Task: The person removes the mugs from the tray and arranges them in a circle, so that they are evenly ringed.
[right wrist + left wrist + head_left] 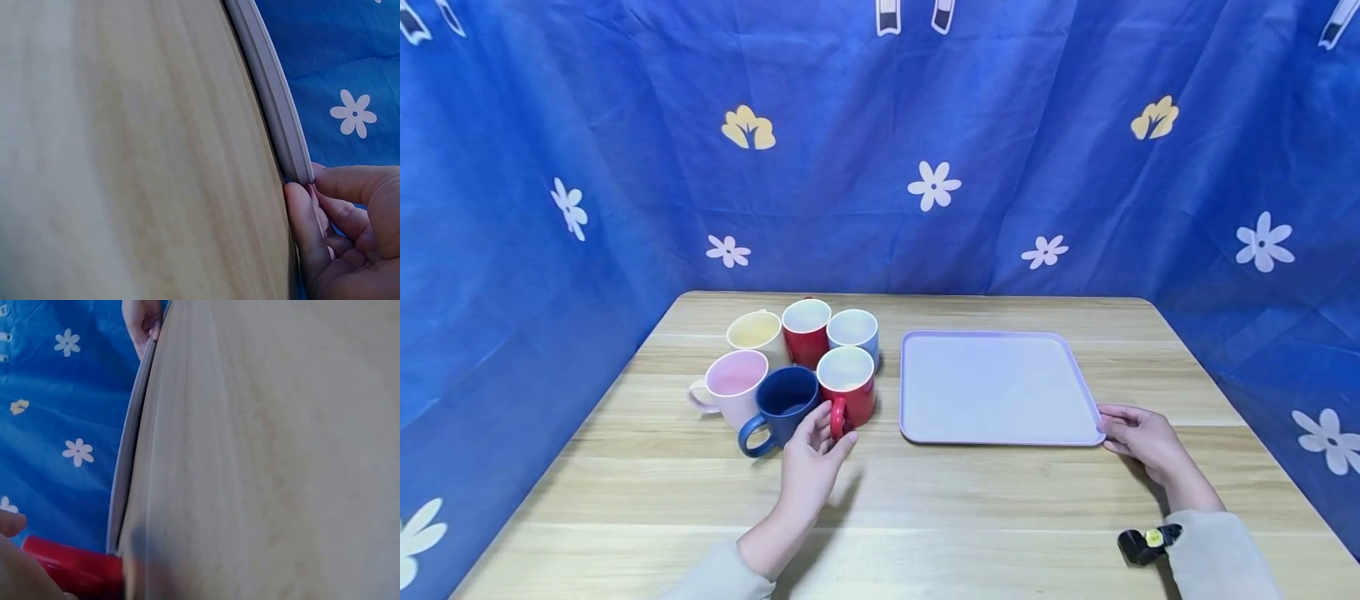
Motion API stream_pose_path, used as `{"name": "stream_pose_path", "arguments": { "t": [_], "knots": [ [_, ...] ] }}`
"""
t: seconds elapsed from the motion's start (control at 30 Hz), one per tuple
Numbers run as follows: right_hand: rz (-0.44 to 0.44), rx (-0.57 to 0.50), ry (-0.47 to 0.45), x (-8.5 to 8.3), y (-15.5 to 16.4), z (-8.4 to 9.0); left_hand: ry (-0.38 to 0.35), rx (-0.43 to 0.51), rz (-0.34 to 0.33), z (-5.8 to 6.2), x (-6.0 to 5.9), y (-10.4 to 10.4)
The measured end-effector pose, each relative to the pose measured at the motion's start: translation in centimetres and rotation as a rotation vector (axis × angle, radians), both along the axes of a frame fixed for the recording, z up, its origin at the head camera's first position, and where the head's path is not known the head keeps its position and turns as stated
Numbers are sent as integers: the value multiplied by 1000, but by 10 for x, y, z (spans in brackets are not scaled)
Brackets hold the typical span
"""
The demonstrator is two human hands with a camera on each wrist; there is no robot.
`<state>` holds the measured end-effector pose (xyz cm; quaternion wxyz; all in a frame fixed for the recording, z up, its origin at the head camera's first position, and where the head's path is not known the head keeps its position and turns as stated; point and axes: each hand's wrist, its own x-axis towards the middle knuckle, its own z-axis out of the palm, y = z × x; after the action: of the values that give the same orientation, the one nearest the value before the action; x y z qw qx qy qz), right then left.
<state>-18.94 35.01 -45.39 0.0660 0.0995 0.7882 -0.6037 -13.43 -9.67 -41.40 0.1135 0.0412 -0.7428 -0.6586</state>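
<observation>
Six mugs cluster at the table's left. My left hand (827, 437) curls its fingers and thumb round the handle of the nearest red mug (850, 385), which stands upright on the wood; the same red mug (75, 572) shows low in the left wrist view. A dark blue mug (784, 406) and a pink mug (736, 385) stand just left of it. My right hand (1112, 427) pinches the near right corner of an empty lilac tray (992, 387). In the right wrist view its thumb and fingers (340, 187) close on the tray rim (269, 87).
Behind the front row stand a cream mug (756, 332), a second red mug (806, 327) and a light blue mug (853, 331). The wooden table (925, 517) is walled by blue flowered cloth (925, 125) on three sides. A black wrist camera (1148, 543) sits on my right sleeve.
</observation>
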Motion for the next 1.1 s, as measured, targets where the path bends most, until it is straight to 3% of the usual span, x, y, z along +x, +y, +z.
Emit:
{"name": "stream_pose_path", "arguments": {
  "t": [0.17, 0.37, 0.57, 0.93, 1.1],
  "knots": [
    [6, -6, -2, 1, 0, 1, 27, -52, -33, 6, 4, 0],
    [3, -2, 2, 1, 0, 1, 99, -108, -15, 14, 6, 0],
    [-7, 11, -11, 2, -1, 1, 183, -113, -30, 29, 3, -3],
    [0, 25, -47, 1, -2, 7, 247, -92, -46, 75, -23, -8],
    [54, 73, -56, -2, -1, 17, 217, -66, -70, 96, -37, -13]
  ]
}}
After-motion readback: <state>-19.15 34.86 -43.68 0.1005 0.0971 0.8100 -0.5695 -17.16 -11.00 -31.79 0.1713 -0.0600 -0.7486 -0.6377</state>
